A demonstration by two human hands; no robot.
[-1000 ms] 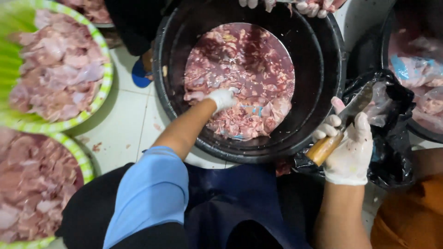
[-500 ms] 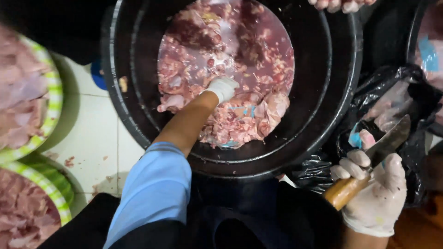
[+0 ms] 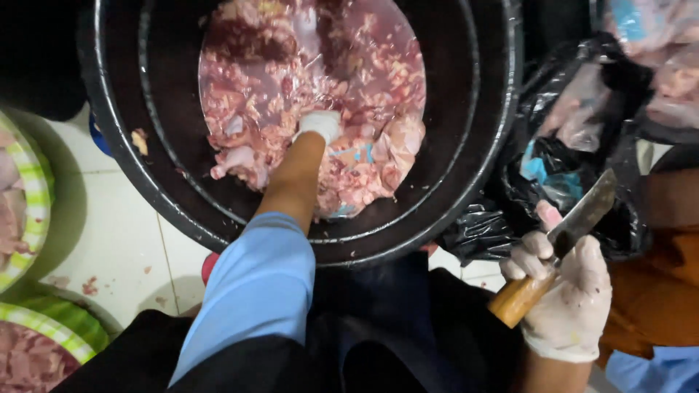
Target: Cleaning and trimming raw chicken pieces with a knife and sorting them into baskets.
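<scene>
A big black tub [image 3: 466, 182] holds raw pink meat pieces [image 3: 277, 94] in reddish liquid. My left hand [image 3: 320, 125], in a white glove, reaches down into the tub and is sunk among the meat; whether it grips a piece is hidden. My right hand [image 3: 568, 298], also gloved, holds a knife [image 3: 557, 244] with a wooden handle, blade pointing up and right, beside the tub over a black plastic bag [image 3: 575, 167].
Two green-and-white baskets [image 3: 33, 189] [image 3: 58, 331] of meat sit at the left on the white tiled floor [image 3: 116, 247]. Another dark container of meat [image 3: 670, 65] stands at the upper right. An orange surface [image 3: 655, 291] lies at the right.
The view has moved closer to the tub and shifted right. My left hand stays in the meat. My right hand with the knife has dropped lower and nearer to me.
</scene>
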